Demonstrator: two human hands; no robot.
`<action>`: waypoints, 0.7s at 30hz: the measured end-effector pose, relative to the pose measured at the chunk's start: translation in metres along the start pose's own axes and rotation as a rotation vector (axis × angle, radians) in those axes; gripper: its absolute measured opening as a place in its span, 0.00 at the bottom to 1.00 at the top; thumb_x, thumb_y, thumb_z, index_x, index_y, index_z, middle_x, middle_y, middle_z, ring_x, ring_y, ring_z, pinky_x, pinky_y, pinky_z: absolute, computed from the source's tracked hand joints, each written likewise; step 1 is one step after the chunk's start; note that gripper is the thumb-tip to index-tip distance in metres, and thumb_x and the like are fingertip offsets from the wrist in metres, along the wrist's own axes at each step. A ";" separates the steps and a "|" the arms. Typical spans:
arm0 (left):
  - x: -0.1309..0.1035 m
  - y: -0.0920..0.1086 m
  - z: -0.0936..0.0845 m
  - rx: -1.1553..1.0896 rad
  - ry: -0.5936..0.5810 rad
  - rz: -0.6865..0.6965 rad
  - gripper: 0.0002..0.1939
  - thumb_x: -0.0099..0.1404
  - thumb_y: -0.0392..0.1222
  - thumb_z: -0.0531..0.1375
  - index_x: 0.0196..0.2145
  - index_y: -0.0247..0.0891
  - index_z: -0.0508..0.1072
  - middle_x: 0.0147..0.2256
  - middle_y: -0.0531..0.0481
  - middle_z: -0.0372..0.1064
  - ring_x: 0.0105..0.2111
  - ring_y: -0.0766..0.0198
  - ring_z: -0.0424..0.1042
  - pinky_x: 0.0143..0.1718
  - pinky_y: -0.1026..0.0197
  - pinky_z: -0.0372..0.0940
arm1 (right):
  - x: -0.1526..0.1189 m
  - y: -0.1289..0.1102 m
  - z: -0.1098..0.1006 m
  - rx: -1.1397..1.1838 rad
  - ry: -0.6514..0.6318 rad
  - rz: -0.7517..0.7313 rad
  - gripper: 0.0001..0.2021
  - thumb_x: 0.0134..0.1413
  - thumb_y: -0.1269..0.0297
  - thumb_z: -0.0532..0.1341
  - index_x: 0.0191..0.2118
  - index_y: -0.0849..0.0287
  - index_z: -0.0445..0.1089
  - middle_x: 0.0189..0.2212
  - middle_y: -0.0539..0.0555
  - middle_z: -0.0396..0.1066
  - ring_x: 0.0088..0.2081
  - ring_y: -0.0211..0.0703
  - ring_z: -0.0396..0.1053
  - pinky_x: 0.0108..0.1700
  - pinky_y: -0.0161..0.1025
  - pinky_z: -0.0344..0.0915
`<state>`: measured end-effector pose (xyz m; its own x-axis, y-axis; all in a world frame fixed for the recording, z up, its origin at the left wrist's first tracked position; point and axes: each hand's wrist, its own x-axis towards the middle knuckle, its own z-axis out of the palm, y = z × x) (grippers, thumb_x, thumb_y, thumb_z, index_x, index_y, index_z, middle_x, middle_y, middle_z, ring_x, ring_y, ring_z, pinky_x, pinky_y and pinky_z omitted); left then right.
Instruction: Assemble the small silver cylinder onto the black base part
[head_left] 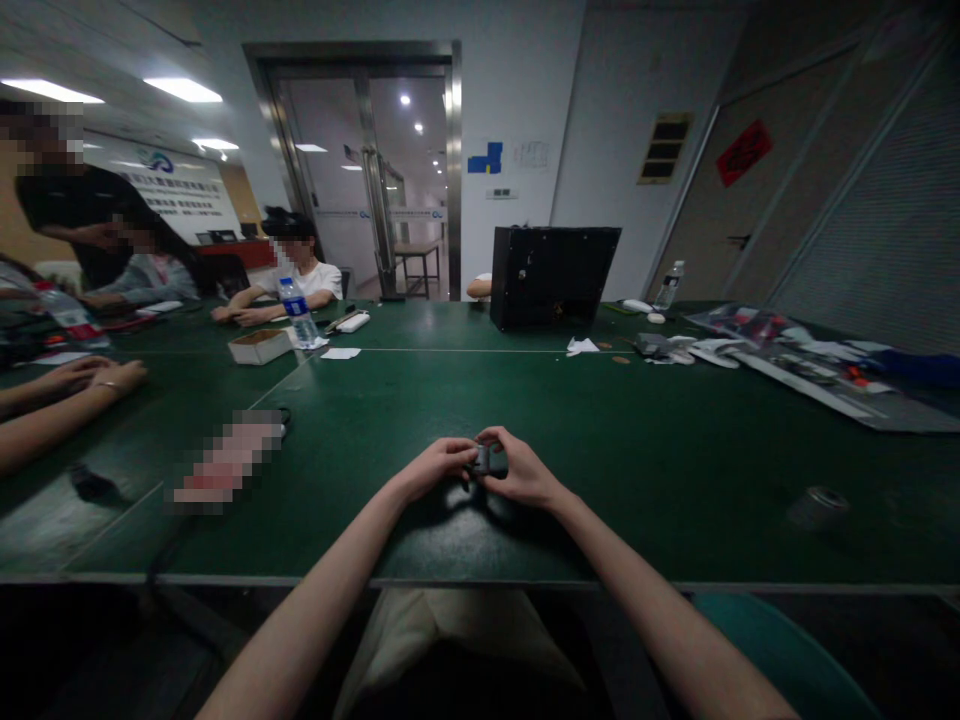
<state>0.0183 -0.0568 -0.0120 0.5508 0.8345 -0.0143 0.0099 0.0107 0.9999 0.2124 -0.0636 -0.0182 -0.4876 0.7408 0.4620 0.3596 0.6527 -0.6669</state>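
Above the green tabletop, straight ahead of me, a small grey cylindrical part is held between both hands. My left hand is closed on its left side with the fingertips. From the right, my right hand curves its thumb and fingers around the same part. A dark piece shows just below the fingers, and I cannot make out whether it belongs to the part. To the right, a grey metal cylinder rests on the table, looking blurred.
Left lie a pixelated reddish flat object with a cable and a small black object. Another person's hands rest beyond. Farther back are a cardboard box, a water bottle, a black case and a cluttered board.
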 end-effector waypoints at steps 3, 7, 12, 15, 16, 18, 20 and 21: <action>0.000 0.000 0.000 0.006 0.010 0.001 0.20 0.56 0.52 0.64 0.38 0.31 0.73 0.34 0.47 0.68 0.31 0.66 0.67 0.33 0.66 0.62 | 0.000 -0.001 0.000 -0.011 0.001 -0.006 0.24 0.41 0.69 0.64 0.48 0.60 0.60 0.42 0.57 0.67 0.43 0.45 0.67 0.47 0.40 0.63; 0.001 -0.001 -0.001 0.015 0.026 0.001 0.19 0.55 0.52 0.65 0.34 0.31 0.72 0.31 0.49 0.66 0.29 0.67 0.67 0.32 0.66 0.62 | 0.000 -0.001 0.001 -0.021 -0.008 -0.011 0.24 0.41 0.69 0.63 0.47 0.60 0.60 0.42 0.57 0.67 0.43 0.45 0.67 0.47 0.40 0.63; 0.001 -0.001 -0.002 0.000 0.023 -0.010 0.18 0.55 0.52 0.65 0.32 0.31 0.72 0.30 0.51 0.66 0.27 0.69 0.66 0.31 0.66 0.62 | 0.000 0.000 0.000 -0.021 -0.010 0.006 0.25 0.40 0.69 0.64 0.48 0.59 0.60 0.42 0.56 0.67 0.44 0.45 0.67 0.47 0.41 0.63; 0.001 -0.001 -0.002 -0.030 0.011 -0.017 0.18 0.56 0.52 0.65 0.33 0.31 0.73 0.30 0.50 0.66 0.27 0.69 0.65 0.31 0.66 0.62 | 0.000 0.001 0.000 -0.018 -0.001 -0.004 0.25 0.41 0.68 0.64 0.48 0.59 0.60 0.42 0.57 0.67 0.44 0.45 0.67 0.47 0.41 0.63; 0.001 -0.001 -0.002 -0.041 0.006 -0.020 0.18 0.56 0.52 0.65 0.34 0.31 0.73 0.30 0.50 0.66 0.27 0.69 0.65 0.31 0.66 0.62 | 0.000 0.001 0.000 -0.015 0.000 -0.006 0.25 0.41 0.68 0.64 0.48 0.59 0.60 0.42 0.56 0.68 0.44 0.45 0.67 0.47 0.41 0.63; 0.002 -0.001 -0.002 -0.063 -0.005 -0.027 0.19 0.55 0.52 0.65 0.33 0.30 0.73 0.30 0.49 0.66 0.27 0.68 0.65 0.31 0.66 0.61 | 0.000 0.001 0.000 -0.010 0.002 -0.006 0.25 0.41 0.68 0.64 0.48 0.59 0.60 0.42 0.56 0.68 0.44 0.45 0.67 0.47 0.41 0.63; 0.003 -0.002 -0.002 -0.084 -0.015 -0.032 0.18 0.55 0.51 0.64 0.33 0.30 0.73 0.29 0.49 0.66 0.27 0.68 0.65 0.31 0.66 0.61 | 0.000 0.001 0.000 -0.004 0.004 -0.006 0.25 0.41 0.68 0.65 0.48 0.59 0.60 0.42 0.56 0.68 0.44 0.44 0.68 0.47 0.40 0.63; 0.003 -0.003 -0.003 -0.094 -0.020 -0.034 0.18 0.55 0.51 0.64 0.33 0.30 0.73 0.29 0.48 0.66 0.27 0.68 0.65 0.30 0.66 0.61 | 0.000 0.001 -0.001 -0.001 0.004 -0.004 0.25 0.41 0.68 0.65 0.48 0.59 0.60 0.42 0.56 0.68 0.44 0.44 0.68 0.47 0.40 0.63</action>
<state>0.0177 -0.0528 -0.0148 0.5680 0.8217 -0.0472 -0.0487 0.0908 0.9947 0.2129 -0.0628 -0.0180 -0.4858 0.7386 0.4674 0.3585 0.6561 -0.6641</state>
